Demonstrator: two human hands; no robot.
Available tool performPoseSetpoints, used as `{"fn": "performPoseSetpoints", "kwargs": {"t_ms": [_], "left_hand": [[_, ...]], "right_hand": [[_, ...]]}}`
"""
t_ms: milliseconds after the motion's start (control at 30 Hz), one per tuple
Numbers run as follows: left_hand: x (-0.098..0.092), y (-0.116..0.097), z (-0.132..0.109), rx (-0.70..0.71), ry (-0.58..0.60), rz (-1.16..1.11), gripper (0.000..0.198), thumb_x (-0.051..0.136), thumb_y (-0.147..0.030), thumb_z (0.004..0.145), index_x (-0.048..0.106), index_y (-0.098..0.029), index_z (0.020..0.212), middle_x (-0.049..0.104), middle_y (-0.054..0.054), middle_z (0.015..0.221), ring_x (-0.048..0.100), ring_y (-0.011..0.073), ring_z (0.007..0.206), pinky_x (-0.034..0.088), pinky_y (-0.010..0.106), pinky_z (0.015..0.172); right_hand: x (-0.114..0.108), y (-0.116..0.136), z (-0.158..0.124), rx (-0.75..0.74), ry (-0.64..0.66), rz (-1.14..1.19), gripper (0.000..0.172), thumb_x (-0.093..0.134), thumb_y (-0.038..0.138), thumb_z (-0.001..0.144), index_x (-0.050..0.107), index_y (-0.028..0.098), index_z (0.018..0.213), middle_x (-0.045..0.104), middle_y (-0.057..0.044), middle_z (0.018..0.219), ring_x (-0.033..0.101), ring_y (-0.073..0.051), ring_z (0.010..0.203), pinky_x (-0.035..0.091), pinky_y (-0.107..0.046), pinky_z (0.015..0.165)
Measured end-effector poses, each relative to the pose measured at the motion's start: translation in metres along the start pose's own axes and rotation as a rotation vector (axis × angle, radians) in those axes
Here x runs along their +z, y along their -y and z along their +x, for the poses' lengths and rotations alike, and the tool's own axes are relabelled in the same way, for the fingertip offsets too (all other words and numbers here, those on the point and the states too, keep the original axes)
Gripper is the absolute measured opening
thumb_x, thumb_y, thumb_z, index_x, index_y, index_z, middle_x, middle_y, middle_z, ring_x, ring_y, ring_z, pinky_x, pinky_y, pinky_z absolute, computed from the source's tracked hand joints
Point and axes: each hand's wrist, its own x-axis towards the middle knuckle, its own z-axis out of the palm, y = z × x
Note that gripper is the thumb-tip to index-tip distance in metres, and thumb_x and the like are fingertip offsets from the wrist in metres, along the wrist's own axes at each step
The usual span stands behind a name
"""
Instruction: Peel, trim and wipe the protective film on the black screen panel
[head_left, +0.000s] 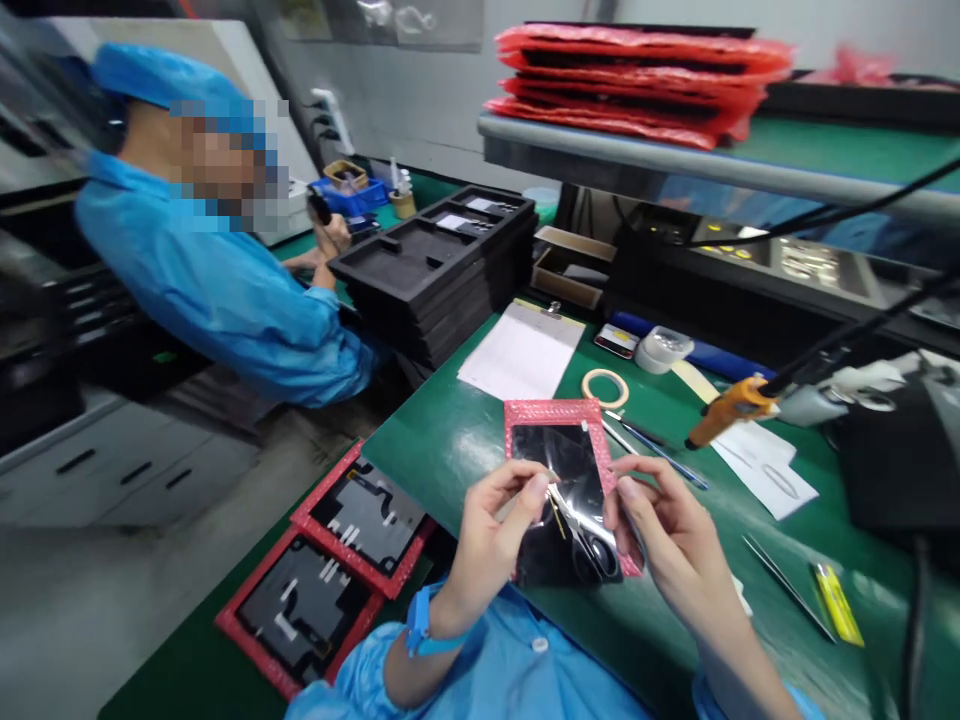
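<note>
Blue smock [540, 650] sitting nearest camera. I am seeing left hand [499, 520] curling, fingertips nearly meeting by tips of scissors [576, 525]; right hand [671, 530] curling loosely; cannot tell what either grip is holding. Black panel [581, 472] lying beneath, on red bubble wrap [551, 411] on desk [427, 440]. Hazard: sliding scissors scratching panel.

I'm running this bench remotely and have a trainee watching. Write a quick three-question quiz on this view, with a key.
1. True or false: the scissors have black handles.
2. Multiple choice: what colour is the wristband worn below the left hand? A) yellow B) blue C) red
3. Fill in: the black panel seen between the left hand and the right hand is edged with red ____.

Key: 1. True. 2. B. 3. Bubble wrap.
</note>
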Motion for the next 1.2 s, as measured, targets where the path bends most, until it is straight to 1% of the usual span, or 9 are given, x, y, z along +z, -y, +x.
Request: {"fn": "performPoseSetpoints", "kwargs": {"t_ms": [100,233,400,600,667,800,933,1033,1200], "left_hand": [[-0.004,0.004,-0.002,-0.048,0.010,-0.008,0.066,0.096,-0.081,0.084,0.087,-0.015,0.087,0.061,-0.002,0.064,0.051,0.0098,0.060,0.047,0.021,0.059],[-0.009,0.009,-0.001,-0.095,-0.014,-0.036,0.067,0.102,-0.081,0.075,0.087,-0.016,0.084,0.059,-0.003,0.061,0.048,0.0078,0.059,0.044,0.017,0.058],[-0.010,0.012,0.003,-0.130,-0.016,-0.051,0.064,0.106,-0.078,0.069,0.088,-0.018,0.083,0.059,-0.003,0.061,0.048,0.0069,0.058,0.043,0.015,0.057],[-0.018,0.022,0.009,-0.150,0.038,-0.033,0.062,0.105,-0.077,0.073,0.089,-0.019,0.084,0.064,-0.001,0.068,0.053,0.0077,0.063,0.047,0.014,0.060],[-0.024,0.027,0.011,-0.155,0.066,-0.025,0.060,0.105,-0.075,0.075,0.090,-0.019,0.087,0.065,-0.001,0.069,0.054,0.0082,0.064,0.048,0.015,0.062],[-0.038,0.039,0.014,-0.163,0.112,-0.010,0.055,0.106,-0.071,0.077,0.092,-0.019,0.091,0.061,-0.002,0.066,0.052,0.0092,0.064,0.049,0.016,0.062],[-0.046,0.047,0.015,-0.160,0.127,0.007,0.052,0.105,-0.068,0.081,0.092,-0.019,0.093,0.058,-0.003,0.066,0.048,0.0089,0.063,0.047,0.017,0.061],[-0.047,0.050,0.015,-0.162,0.131,0.017,0.054,0.103,-0.070,0.082,0.093,-0.019,0.094,0.057,-0.003,0.066,0.045,0.0090,0.062,0.046,0.017,0.060],[-0.034,0.048,0.017,-0.195,0.167,0.023,0.065,0.098,-0.081,0.081,0.090,-0.017,0.093,0.045,-0.006,0.064,0.037,0.0078,0.060,0.038,0.017,0.056]], "right_hand": [[-0.008,-0.006,-0.015,0.055,-0.120,-0.022,0.066,0.080,0.086,0.098,0.068,0.023,0.112,0.066,0.002,0.069,0.052,-0.011,0.049,0.040,-0.021,0.043],[-0.025,-0.016,-0.041,0.095,-0.345,-0.051,0.074,0.086,0.093,0.087,0.069,0.023,0.103,0.061,0.003,0.068,0.046,-0.009,0.050,0.033,-0.020,0.043],[-0.051,-0.028,-0.072,0.103,-0.632,-0.085,0.075,0.089,0.093,0.082,0.066,0.025,0.101,0.061,0.003,0.069,0.047,-0.010,0.050,0.031,-0.020,0.042],[-0.079,-0.049,-0.081,0.078,-0.815,-0.170,0.079,0.093,0.095,0.072,0.069,0.024,0.096,0.063,0.000,0.073,0.051,-0.012,0.054,0.040,-0.024,0.046],[-0.087,-0.060,-0.075,0.067,-0.850,-0.213,0.080,0.092,0.096,0.071,0.070,0.023,0.097,0.064,-0.001,0.076,0.050,-0.012,0.054,0.042,-0.026,0.047],[-0.099,-0.083,-0.060,0.069,-0.878,-0.309,0.083,0.086,0.101,0.071,0.071,0.023,0.097,0.063,0.000,0.076,0.046,-0.012,0.052,0.038,-0.027,0.046],[-0.107,-0.099,-0.049,0.083,-0.861,-0.396,0.084,0.081,0.101,0.075,0.070,0.022,0.100,0.065,0.000,0.078,0.052,-0.013,0.058,0.040,-0.027,0.051],[-0.108,-0.103,-0.047,0.087,-0.832,-0.422,0.081,0.080,0.098,0.081,0.069,0.022,0.106,0.068,-0.001,0.080,0.053,-0.014,0.058,0.043,-0.029,0.053],[-0.099,-0.098,-0.048,0.087,-0.759,-0.356,0.087,0.077,0.107,0.076,0.064,0.025,0.103,0.069,-0.002,0.078,0.057,-0.017,0.056,0.045,-0.030,0.049]]}}
